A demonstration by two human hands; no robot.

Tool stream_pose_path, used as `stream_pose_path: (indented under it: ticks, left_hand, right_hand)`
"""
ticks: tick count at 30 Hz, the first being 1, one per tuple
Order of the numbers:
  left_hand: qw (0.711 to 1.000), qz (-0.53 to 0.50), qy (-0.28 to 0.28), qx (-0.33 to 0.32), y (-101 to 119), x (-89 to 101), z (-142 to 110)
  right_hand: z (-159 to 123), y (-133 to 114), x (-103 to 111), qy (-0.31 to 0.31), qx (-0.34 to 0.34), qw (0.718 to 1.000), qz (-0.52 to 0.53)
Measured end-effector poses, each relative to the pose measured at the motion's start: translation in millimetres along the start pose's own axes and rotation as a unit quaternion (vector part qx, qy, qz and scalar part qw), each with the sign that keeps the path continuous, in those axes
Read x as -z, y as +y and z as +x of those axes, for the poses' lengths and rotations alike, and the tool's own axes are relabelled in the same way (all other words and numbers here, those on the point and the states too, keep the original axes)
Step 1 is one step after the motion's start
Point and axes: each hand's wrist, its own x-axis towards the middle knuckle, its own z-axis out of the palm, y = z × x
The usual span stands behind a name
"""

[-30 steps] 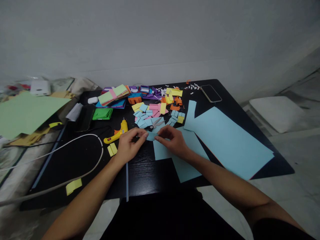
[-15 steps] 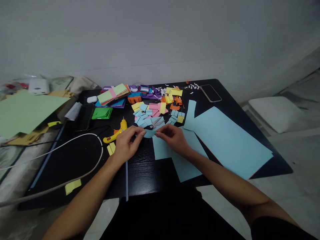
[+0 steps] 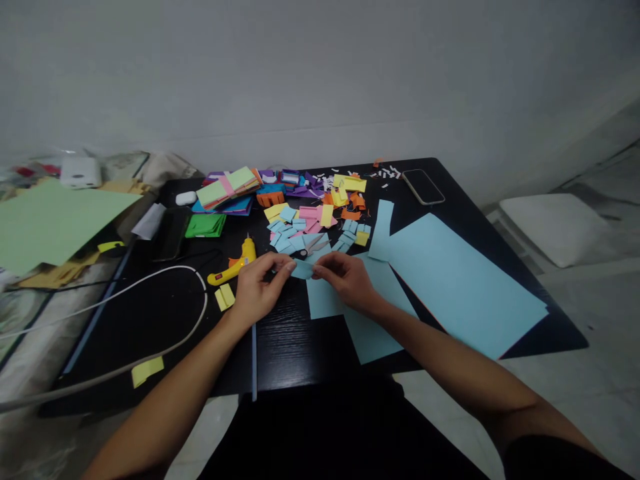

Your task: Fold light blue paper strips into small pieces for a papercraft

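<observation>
A small light-blue strip of paper [image 3: 303, 269] is stretched between my two hands, above the table. My left hand [image 3: 261, 283] pinches its left end between thumb and fingers. At the right end, my right hand [image 3: 345, 275] grips it the same way. Just beyond the strip lie scissors [image 3: 314, 248], partly over blue paper. Light-blue sheets [image 3: 325, 300] rest under and beside my right hand. A yellow glue gun [image 3: 235, 265] lies left of my left hand, near a folded yellow paper piece [image 3: 225, 297].
Folded blue, pink and yellow paper pieces [image 3: 300, 223] are heaped behind my hands. Large blue sheets [image 3: 460, 287] and a phone [image 3: 423, 187] lie to the right. A white cable [image 3: 205, 300] loops across the left side. Bundled coloured papers [image 3: 230, 189] sit at the back.
The blue strip is now tilted a little differently between my fingers, showing more of its face. Both hands stay nearly in place, and the view has shifted very slightly.
</observation>
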Motion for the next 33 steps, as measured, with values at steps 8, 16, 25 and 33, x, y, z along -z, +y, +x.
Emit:
stream_pose_path:
  ticks: [8, 16, 25, 33]
  left_hand:
    - [0.996, -0.070, -0.003, 0.057, -5, -5.9, -1]
    - [0.991, -0.098, -0.012, 0.093, -5, -6.5, 0]
    - [0.961, -0.194, -0.017, 0.196, -2, -11.5, 4]
    - [0.932, -0.241, -0.037, 0.267, -3, -13.1, 8]
  right_hand:
    - [1, 3, -2, -0.007, -0.020, 1.000, 0.014]
    - [3, 2, 2, -0.004, -0.038, 0.999, 0.025]
    - [2, 5, -5, -0.006, -0.071, 0.989, 0.129]
    - [2, 1, -2, -0.039, -0.125, 0.982, 0.134]
